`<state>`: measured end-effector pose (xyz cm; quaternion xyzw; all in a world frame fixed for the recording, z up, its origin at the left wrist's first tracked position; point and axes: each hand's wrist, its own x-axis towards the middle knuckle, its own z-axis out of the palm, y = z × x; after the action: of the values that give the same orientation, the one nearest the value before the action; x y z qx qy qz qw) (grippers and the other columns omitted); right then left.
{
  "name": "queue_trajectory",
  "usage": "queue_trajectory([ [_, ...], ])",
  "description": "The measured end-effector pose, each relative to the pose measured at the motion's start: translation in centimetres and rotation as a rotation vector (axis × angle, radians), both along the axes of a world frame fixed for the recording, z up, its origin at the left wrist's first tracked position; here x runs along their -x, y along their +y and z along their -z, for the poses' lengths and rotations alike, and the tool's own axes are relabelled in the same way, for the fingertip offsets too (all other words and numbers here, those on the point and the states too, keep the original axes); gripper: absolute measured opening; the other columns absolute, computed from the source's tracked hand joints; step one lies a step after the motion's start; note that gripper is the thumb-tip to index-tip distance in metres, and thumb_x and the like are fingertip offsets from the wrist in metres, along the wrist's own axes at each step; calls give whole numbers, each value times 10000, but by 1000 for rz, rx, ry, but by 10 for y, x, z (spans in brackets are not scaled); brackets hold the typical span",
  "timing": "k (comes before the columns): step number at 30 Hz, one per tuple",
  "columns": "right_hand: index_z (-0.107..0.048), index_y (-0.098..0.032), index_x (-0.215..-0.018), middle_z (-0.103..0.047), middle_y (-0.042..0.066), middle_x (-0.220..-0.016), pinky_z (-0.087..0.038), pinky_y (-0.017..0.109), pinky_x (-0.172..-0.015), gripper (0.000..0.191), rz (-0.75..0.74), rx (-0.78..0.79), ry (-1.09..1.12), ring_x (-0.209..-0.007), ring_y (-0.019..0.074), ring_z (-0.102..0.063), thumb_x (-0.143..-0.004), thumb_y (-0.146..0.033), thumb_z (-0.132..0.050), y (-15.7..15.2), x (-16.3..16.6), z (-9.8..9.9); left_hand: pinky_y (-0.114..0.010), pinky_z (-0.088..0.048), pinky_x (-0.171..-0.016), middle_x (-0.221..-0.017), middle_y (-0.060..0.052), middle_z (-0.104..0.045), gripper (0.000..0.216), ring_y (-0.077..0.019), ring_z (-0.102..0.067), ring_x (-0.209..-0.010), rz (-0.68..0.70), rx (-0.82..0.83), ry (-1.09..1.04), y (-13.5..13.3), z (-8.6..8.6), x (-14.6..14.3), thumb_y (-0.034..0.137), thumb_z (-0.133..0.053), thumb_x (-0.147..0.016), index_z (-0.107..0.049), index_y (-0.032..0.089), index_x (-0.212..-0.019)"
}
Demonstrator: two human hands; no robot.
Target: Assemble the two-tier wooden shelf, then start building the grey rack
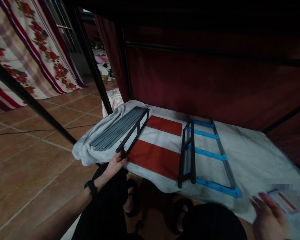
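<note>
My left hand, wearing a black watch, grips the near end of a black ladder-like side frame lying on the bed. Two red-brown panels lie flat just right of it. Farther right stands a second black frame, beside a blue-and-grey frame with several blue crossbars. A bundle of grey rods lies left of the black frame. My right hand is slightly blurred at the lower right, its fingers apart with nothing visible in them. Near it lies a small clear packet with a red stripe.
A pale grey cloth covers the bed. Black metal posts and rails surround it, with a dark red curtain behind. On the left are a tiled floor, a black cable and a flowered curtain.
</note>
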<state>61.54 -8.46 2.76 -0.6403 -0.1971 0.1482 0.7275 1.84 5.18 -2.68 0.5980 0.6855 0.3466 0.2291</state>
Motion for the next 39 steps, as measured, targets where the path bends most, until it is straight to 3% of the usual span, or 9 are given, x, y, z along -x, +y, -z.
queue_trajectory([
  [5, -720, -249, -1026, -716, 63, -1103, -546, 459, -916, 370, -232, 110, -15, -985, 256, -679, -722, -460, -733, 2, 92, 32, -406, -541, -930, -1076, -138, -717, 354, -278, -678, -1031, 49, -43, 32, 7, -1, -4, 443, -572, -848, -673, 157, -1032],
  [10, -711, -245, -1088, -718, 79, -1120, -504, 463, -991, 370, -406, 207, -134, -1006, 260, -656, -768, -432, -699, 7, 164, 60, -392, -539, -892, -952, -128, -732, 267, -282, -690, -966, 60, 40, 176, 8, -11, -3, 410, -561, -880, -668, 169, -914],
  [16, -688, -221, -1169, -656, 126, -1229, -493, 484, -1016, 410, -493, 292, -274, -1103, 288, -635, -793, -368, -621, 17, 199, 99, -342, -523, -798, -923, -144, -732, 289, -294, -702, -958, 30, 74, 382, 7, -16, -5, 427, -530, -921, -661, 170, -900],
  [21, -644, -150, -1233, -628, 180, -1275, -466, 530, -1055, 466, -501, 335, -394, -1186, 318, -608, -838, -367, -528, 24, 209, 112, -303, -488, -696, -838, -125, -729, 284, -276, -717, -879, 31, 128, 430, 10, -15, -2, 416, -533, -934, -644, 166, -855],
  [28, -636, -167, -1187, -660, 162, -1164, -527, 505, -954, 416, -494, 387, -502, -1074, 311, -651, -875, -419, -525, 23, 208, 107, -301, -479, -681, -823, -120, -724, 273, -263, -717, -835, 20, 78, 434, 7, -12, 2, 384, -536, -940, -657, 146, -883],
  [33, -559, -215, -1328, -560, 159, -1306, -483, 518, -1013, 430, -321, 396, -638, -1167, 309, -599, -939, -379, -473, -5, 236, 78, -320, -504, -730, -832, -128, -718, 273, -259, -702, -831, 33, 32, 428, 4, -6, 2, 370, -532, -945, -654, 144, -853],
  [36, -596, -230, -1274, -591, 141, -1279, -473, 490, -1048, 356, -495, 316, -709, -1201, 284, -585, -976, -363, -453, 9, 267, 54, -337, -520, -781, -862, -129, -723, 239, -260, -696, -866, 28, -16, 421, 3, -3, 3, 350, -548, -937, -658, 152, -863],
  [39, -599, -213, -1309, -596, 142, -1330, -444, 484, -1105, 390, -669, 296, -806, -1262, 274, -559, -997, -360, -417, 64, 296, 38, -336, -530, -812, -885, -118, -726, 209, -250, -696, -894, 51, -34, 417, 2, -1, 4, 335, -556, -943, -663, 161, -899],
])
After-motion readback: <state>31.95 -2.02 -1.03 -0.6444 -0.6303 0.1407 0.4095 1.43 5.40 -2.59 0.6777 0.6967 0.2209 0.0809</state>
